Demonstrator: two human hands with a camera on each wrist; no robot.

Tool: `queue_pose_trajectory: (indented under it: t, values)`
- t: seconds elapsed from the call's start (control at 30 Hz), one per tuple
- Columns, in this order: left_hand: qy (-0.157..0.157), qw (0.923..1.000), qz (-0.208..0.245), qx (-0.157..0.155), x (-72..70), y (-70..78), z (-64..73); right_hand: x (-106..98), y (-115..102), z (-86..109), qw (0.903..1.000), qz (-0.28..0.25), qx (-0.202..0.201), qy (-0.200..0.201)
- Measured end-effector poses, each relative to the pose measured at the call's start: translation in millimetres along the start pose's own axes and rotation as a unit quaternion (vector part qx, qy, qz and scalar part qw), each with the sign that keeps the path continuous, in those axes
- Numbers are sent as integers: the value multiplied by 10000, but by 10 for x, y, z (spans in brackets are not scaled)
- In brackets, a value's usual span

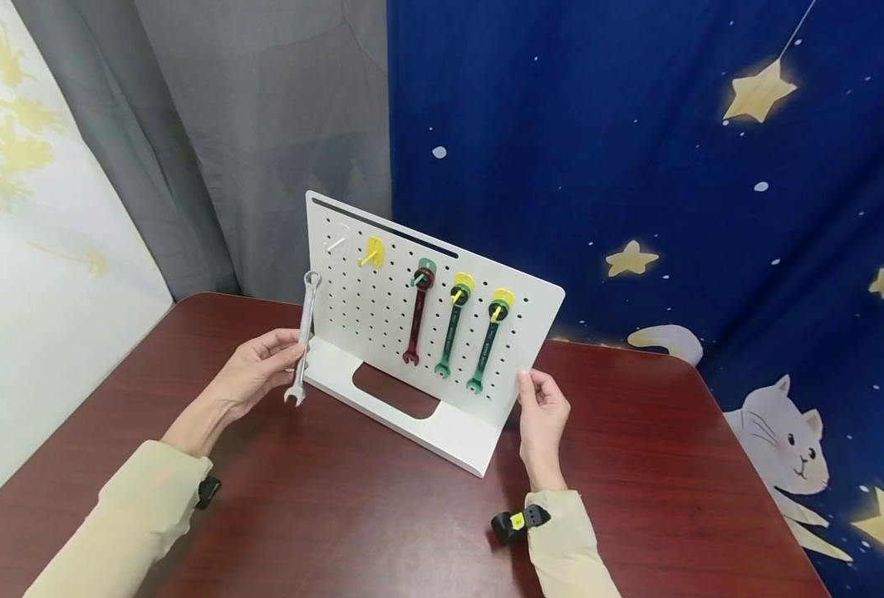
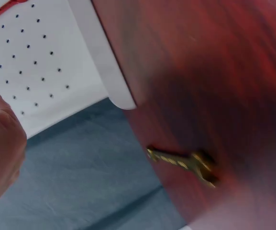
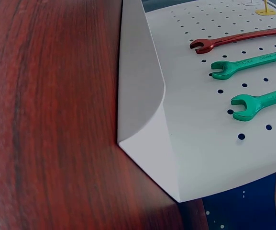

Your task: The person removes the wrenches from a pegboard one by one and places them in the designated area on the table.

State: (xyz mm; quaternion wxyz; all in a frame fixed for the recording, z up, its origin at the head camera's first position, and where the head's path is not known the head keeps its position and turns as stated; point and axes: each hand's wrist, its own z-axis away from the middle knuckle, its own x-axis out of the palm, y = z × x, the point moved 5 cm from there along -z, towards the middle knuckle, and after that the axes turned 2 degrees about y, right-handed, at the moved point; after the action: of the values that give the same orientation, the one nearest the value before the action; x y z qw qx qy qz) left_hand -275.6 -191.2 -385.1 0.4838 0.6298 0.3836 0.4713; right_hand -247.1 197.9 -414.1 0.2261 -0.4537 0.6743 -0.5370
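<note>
In the head view my left hand (image 1: 251, 370) pinches a silver combination wrench (image 1: 308, 316) by its middle, ring end up, at the left edge of a white pegboard stand (image 1: 370, 311). My right hand (image 1: 542, 415) grips the board's right edge, thumb on the front face. A dark red wrench (image 1: 416, 324) and two green wrenches (image 1: 449, 336) (image 1: 484, 357) hang from hooks, open ends down. To their left, a yellow hook (image 1: 373, 252) and a clear hook (image 1: 339, 241) hold nothing. The left wrist view shows a blurred gold-toned wrench (image 2: 178, 162) over the tabletop.
The stand's base (image 1: 412, 428), with an oblong cutout, sits on a reddish-brown wooden table (image 1: 352, 515). Behind hang a grey curtain (image 1: 277, 100) and a blue curtain (image 1: 532, 191) with stars and a cat. A pale printed panel (image 1: 46, 208) stands at left.
</note>
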Motion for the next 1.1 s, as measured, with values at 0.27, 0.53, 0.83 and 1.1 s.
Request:
queue_pose_trajectory:
  t: [0.27,0.53,0.83,1.1]
  values:
    - [613,9965,-222,-529,-430,-88,155,-3,12,-18,10000,-6,63,-20]
    - [1054,9892,-336,-963,-913,-167,303,-1,15,-21,9999,54,150,-28]
    - [1475,9719,-1317,-1275,-1305,-224,383,-4,1,-12,9999,95,89,69]
    - [1647,9465,-2402,-1389,-1473,-287,378,0,15,-8,10000,53,42,49]
